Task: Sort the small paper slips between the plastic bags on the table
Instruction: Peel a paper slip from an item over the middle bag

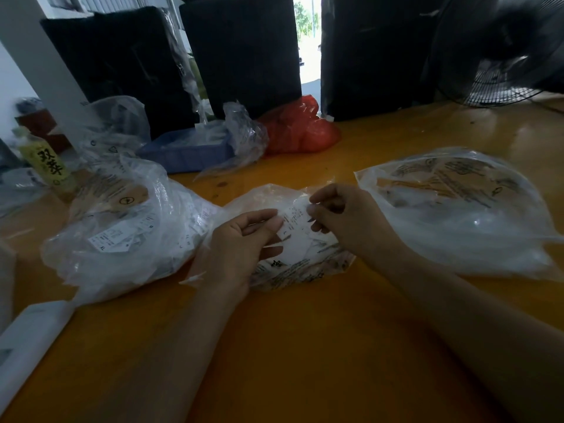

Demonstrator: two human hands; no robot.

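A small white printed paper slip (294, 219) is held between both hands above the middle clear plastic bag (305, 267). My left hand (241, 248) pinches its left edge with thumb and fingers. My right hand (338, 213) pinches its right edge with curled fingers. To the left lies a bulging clear bag (122, 236) holding several white slips. On the right lies a flatter clear bag (457, 209) with black print; its contents are hard to make out.
The orange table (305, 346) carries a blue tray (186, 154), a crumpled clear bag (244, 135), a red bag (300, 129) and a yellow-labelled bottle (48, 166) further back. Black boxes (244, 53) stand behind. A fan (503, 56) is at far right, a white box (27, 340) at near left.
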